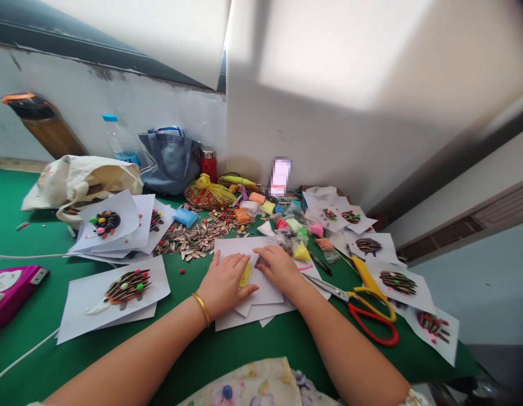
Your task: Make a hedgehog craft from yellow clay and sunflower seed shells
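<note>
Sheets of white paper [261, 290] lie stacked on the green table before me. My left hand [225, 282], with a gold bangle at the wrist, rests flat on the top sheet, fingers stretched out. A flattened piece of yellow clay [245, 275] shows beside and partly under its fingers. On the same sheet, my right hand [280, 268] has its fingers bent and drawn together. A small dark bit shows at its fingertips, too hidden to name. Scissors [350, 299] with yellow and red handles lie right of my right forearm.
Sunflower seeds [197, 234] are heaped behind the paper, near bags of coloured clay [302, 252]. Finished hedgehog pictures [126, 287] lie left and right. A yellow utility knife [367, 276] is beside the scissors. Bags, bottles and a lit phone [280, 177] stand along the wall.
</note>
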Tool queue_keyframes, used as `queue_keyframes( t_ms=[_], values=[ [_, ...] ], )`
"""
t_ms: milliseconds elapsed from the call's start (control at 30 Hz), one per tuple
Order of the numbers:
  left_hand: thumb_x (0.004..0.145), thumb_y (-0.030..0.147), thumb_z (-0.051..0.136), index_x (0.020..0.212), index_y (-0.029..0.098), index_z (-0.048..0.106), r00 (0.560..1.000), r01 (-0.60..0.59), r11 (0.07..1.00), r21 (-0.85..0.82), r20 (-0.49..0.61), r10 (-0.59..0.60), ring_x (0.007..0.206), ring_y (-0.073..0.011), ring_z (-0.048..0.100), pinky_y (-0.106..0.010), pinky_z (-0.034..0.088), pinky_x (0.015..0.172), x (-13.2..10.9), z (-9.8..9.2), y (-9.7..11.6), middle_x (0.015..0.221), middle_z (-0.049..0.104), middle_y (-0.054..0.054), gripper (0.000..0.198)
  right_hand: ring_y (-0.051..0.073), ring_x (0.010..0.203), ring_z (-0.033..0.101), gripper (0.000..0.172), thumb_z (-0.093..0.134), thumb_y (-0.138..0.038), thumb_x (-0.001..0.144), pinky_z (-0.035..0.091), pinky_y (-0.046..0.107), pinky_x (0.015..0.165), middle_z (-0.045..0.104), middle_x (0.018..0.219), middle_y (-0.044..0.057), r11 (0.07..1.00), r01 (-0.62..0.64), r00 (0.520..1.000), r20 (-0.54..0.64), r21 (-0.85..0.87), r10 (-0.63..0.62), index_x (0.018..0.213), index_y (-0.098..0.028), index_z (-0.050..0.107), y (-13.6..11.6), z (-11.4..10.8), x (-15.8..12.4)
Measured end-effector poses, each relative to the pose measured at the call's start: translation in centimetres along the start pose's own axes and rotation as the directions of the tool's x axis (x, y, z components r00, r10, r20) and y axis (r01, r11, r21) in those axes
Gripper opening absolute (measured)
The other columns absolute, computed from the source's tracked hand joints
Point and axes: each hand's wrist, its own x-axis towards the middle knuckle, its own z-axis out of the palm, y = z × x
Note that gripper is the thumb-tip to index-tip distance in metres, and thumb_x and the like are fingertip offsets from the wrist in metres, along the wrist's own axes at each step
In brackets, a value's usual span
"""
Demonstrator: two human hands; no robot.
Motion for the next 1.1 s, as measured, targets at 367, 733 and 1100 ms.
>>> queue_keyframes(
  t_ms=[367, 733, 1100],
  values=[
    [0.081, 0.055, 0.062, 0.140, 0.021, 0.044, 1.000, -0.010, 1.000, -0.008, -0.012, 0.010, 0.121, -0.0315, 0.052, -0.056, 0.021, 0.113, 0.1, -0.5, -0.1, 0.131, 0.059, -0.013, 0.070, 0.018, 0.091, 0.057, 0.011, 0.061, -0.024, 0.091, 0.043, 0.031, 0.084, 0.066, 0.090, 0.005, 0.999, -0.051, 0.999, -0.001, 0.006, 0.051, 0.096, -0.020, 0.069, -0.2, -0.8, -0.2],
    [0.083, 0.050, 0.061, 0.136, 0.023, 0.048, 0.996, -0.086, 0.996, -0.031, 0.025, 0.087, 0.130, -0.0290, 0.047, -0.055, 0.011, 0.117, 0.4, -0.9, -0.7, 0.136, 0.058, -0.010, 0.061, 0.018, 0.091, 0.058, 0.007, 0.068, -0.021, 0.084, 0.044, 0.031, 0.085, 0.066, 0.089, 0.003, 0.997, -0.074, 0.996, 0.043, 0.004, 0.074, 0.090, -0.022, 0.071, 0.3, -0.5, -0.3],
    [0.084, 0.055, 0.059, 0.127, 0.024, 0.056, 1.000, -0.020, 0.998, 0.057, -0.012, 0.021, 0.123, -0.0305, 0.052, -0.060, 0.009, 0.115, 0.2, -0.7, -0.7, 0.133, 0.060, -0.011, 0.053, 0.019, 0.097, 0.058, 0.020, 0.065, -0.028, 0.087, 0.043, 0.030, 0.087, 0.067, 0.097, 0.006, 0.994, -0.109, 0.989, 0.100, -0.023, 0.110, 0.105, -0.020, 0.070, -0.8, -1.9, -0.3]
  ],
)
